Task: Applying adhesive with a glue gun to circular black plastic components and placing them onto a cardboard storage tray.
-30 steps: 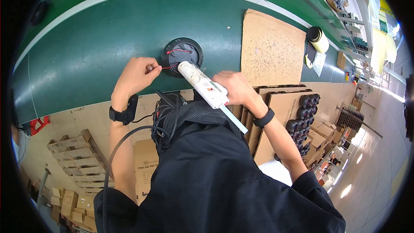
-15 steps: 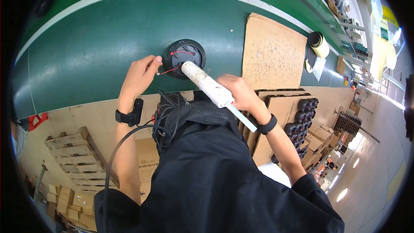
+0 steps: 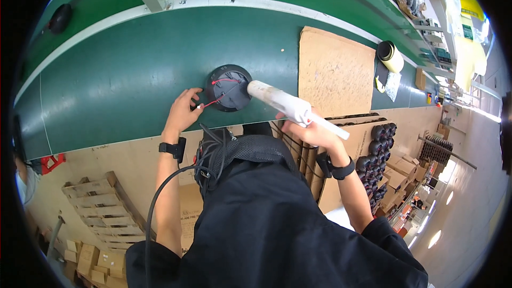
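A round black plastic part (image 3: 229, 94) with red wires lies on the green worktable (image 3: 133, 64). My left hand (image 3: 184, 111) is beside its left edge, fingers curved and apart, thumb tip next to the small pale connector (image 3: 200, 106) on a red wire. Whether a fingertip touches the part I cannot tell. My right hand (image 3: 309, 130) is closed around a white caulking gun (image 3: 282, 100), its handle hidden by the fingers. The gun tilts with its front end over the part's right edge, and a white rod sticks out behind.
A brown cardboard sheet (image 3: 336, 72) lies on the table to the right, with a roll of dark and yellow sheet (image 3: 391, 56) beyond. Below the table edge stand a wooden pallet (image 3: 106, 208) at left and stacked black round parts (image 3: 376, 154) at right.
The caulking gun in my right hand has swung right, uncovering more of the black part. My left fingers have spread apart. The whole view has shifted slightly.
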Demonstrator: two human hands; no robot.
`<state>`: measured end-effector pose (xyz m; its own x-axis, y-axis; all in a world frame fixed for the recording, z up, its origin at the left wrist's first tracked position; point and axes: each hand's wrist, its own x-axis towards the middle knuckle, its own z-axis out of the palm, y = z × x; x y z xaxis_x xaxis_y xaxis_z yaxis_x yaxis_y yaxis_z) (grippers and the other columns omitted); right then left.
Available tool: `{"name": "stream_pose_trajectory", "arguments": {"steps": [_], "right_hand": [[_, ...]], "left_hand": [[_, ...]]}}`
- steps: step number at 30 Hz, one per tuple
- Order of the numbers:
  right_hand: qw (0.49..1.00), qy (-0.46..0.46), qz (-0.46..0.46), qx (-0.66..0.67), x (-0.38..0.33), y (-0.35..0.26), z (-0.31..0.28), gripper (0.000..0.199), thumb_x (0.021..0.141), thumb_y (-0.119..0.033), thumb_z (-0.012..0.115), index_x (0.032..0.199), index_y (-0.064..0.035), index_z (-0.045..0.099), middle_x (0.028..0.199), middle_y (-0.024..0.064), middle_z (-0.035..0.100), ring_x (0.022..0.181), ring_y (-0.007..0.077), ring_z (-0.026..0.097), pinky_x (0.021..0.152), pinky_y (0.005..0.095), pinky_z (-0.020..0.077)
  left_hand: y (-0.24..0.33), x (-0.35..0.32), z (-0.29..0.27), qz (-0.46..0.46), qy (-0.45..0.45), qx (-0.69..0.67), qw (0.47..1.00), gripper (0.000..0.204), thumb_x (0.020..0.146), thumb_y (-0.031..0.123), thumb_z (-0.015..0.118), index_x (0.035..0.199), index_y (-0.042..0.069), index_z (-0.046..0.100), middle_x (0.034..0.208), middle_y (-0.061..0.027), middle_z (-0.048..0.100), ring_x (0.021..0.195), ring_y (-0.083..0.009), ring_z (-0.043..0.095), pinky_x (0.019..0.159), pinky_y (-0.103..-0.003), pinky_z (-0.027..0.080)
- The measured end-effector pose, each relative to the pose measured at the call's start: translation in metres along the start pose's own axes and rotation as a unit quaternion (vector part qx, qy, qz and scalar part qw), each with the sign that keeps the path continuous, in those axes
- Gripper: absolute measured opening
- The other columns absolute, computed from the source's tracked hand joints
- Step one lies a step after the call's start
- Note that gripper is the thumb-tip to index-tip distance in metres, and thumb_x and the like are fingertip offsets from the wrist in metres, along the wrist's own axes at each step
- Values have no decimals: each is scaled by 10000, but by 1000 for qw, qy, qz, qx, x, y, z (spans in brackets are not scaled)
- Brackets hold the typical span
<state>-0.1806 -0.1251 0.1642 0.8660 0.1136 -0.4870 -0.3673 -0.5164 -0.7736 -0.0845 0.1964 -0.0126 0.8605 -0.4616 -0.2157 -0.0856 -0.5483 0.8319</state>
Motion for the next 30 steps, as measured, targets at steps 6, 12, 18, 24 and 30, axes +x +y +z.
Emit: {"name": "stream_pose_trajectory", "arguments": {"steps": [6, 12, 18, 24, 30], "right_hand": [[981, 178, 70, -39, 15, 86, -34, 331, 804, -127, 656, 1099, 21, 633, 964, 178, 695, 896, 275, 669, 828, 383, 523], [895, 325, 181, -246, 56, 192, -80, 673, 740, -233, 760, 1317, 18, 523, 1245, 270, 572, 1146, 414, 584, 965, 477, 488], [818, 384, 185, -386, 71, 194, -42, 750, 739, -147, 731, 1396, 33, 416, 1315, 308, 491, 1237, 474, 463, 1038, 508, 421], [961, 91, -154, -213, 92, 69, 48, 1080, 692, -184, 858, 1566, -149, 225, 1505, 282, 361, 1363, 467, 407, 1089, 511, 431], [935, 69, -179, -299, 115, 12, 80, 1361, 502, -425, 946, 1598, -276, 153, 1558, 295, 268, 1341, 496, 433, 952, 613, 467]], "left_hand": [[-42, 9, 13, -95, 100, -196, 971, 123, 939, 57, 615, 1023, 1, 686, 690, -29, 646, 604, -70, 590, 533, -270, 498], [-34, 17, 14, -120, 104, -182, 970, 110, 946, 43, 585, 987, 5, 679, 664, -32, 641, 545, -77, 582, 475, -241, 474], [-31, 14, 4, -164, 79, -208, 961, 101, 954, 59, 594, 985, 8, 675, 655, -34, 642, 526, -83, 579, 462, -246, 451], [-47, 17, 6, -152, 66, -199, 966, 101, 978, 119, 594, 1022, 65, 666, 657, -12, 635, 488, -71, 550, 415, -223, 382], [-79, 14, 3, -130, 54, -261, 955, 105, 971, 107, 624, 1061, 59, 648, 730, -22, 643, 579, -75, 563, 458, -224, 404]]}}
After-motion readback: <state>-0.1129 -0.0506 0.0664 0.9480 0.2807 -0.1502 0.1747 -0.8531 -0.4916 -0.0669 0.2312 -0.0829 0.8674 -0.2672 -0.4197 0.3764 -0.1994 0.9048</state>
